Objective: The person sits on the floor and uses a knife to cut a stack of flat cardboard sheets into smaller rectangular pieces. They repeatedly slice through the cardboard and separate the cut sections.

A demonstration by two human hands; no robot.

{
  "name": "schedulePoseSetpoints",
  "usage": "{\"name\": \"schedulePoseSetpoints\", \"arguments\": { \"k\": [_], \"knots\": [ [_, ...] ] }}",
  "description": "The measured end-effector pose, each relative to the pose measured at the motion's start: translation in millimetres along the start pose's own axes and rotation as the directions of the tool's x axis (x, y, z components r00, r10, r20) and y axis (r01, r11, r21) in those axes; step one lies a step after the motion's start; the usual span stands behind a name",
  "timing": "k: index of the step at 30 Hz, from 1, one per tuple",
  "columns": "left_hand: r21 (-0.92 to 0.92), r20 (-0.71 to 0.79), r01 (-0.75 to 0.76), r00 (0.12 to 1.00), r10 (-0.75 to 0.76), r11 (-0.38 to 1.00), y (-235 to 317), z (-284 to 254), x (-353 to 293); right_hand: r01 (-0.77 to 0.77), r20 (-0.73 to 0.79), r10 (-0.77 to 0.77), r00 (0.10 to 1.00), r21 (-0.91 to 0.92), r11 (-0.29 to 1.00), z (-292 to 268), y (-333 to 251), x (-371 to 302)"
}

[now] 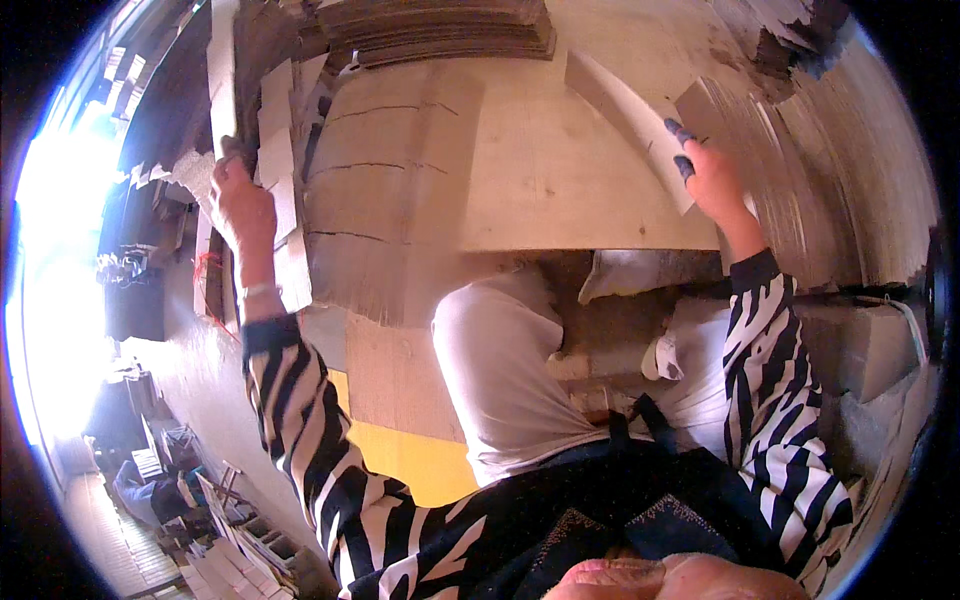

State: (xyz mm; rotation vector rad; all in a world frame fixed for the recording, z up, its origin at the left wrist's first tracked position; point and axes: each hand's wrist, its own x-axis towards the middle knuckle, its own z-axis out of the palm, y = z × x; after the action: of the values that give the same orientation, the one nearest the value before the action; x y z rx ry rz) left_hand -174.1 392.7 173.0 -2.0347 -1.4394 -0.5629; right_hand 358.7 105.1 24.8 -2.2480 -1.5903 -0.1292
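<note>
At the far left, my left hand (243, 205) has its fingers closed at the lower end of a long, narrow cardboard strip (222, 75). Beside it lie more cardboard pieces (280, 130), partly overlapping. On the right, my right hand (715, 185) wears dark covers on two fingertips and grips the edge of a tilted cardboard sheet (630, 120). That sheet stands next to a thick row of upright cardboard sheets (780, 160). Between my hands is a light wooden tabletop (530, 160).
A flat cardboard stack (440, 30) lies at the table's far edge. Creased brown cardboard (370, 180) covers the table's left part. Below the front edge are my legs (500, 350). A yellow panel (420, 465) lies at lower left, near more piled cardboard (240, 565).
</note>
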Motion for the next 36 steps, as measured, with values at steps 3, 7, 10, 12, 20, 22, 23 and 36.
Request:
{"name": "schedulePoseSetpoints", "arguments": {
  "k": [3,7,10,12,20,22,23,36],
  "knots": [
    [0.272,0.291,0.075,0.944,-0.156,0.959,-3.8,74.0,1.9,0.047,0.145,-0.031,0.989,-0.105,0.993,13.1,14.4,-6.5],
    [0.168,0.513,0.070,0.846,-0.148,0.983,1.9,117.2,-4.9,0.075,0.159,-0.058,0.986,-0.105,0.992,8.0,15.8,-15.8],
    [0.069,0.584,0.091,0.804,-0.114,0.993,-46.9,135.2,6.9,0.070,0.172,-0.062,0.983,-0.040,0.997,10.8,6.0,-17.1],
    [-0.046,0.583,0.204,0.801,-0.140,0.978,-69.9,149.6,8.4,0.029,0.181,-0.026,0.983,-0.015,0.999,4.5,-6.0,-15.1],
    [0.122,0.545,0.094,0.826,-0.146,0.988,-48.8,128.8,-23.7,-0.070,0.231,0.077,0.970,-0.038,0.997,-10.2,-23.9,-16.1],
    [0.113,0.507,0.104,0.849,-0.148,0.988,-60.5,123.4,-19.4,-0.060,0.233,0.068,0.970,-0.041,0.997,-5.4,-21.3,-15.7],
    [0.110,0.514,0.100,0.846,-0.142,0.989,-64.6,126.1,-12.6,-0.063,0.232,0.072,0.970,-0.047,0.997,-6.5,-21.7,-16.5],
    [0.076,0.605,0.041,0.792,-0.079,0.996,237.0,88.2,-34.6,0.050,0.222,-0.026,0.975,-0.103,0.993,0.1,-22.8,-21.3]
  ]
}}
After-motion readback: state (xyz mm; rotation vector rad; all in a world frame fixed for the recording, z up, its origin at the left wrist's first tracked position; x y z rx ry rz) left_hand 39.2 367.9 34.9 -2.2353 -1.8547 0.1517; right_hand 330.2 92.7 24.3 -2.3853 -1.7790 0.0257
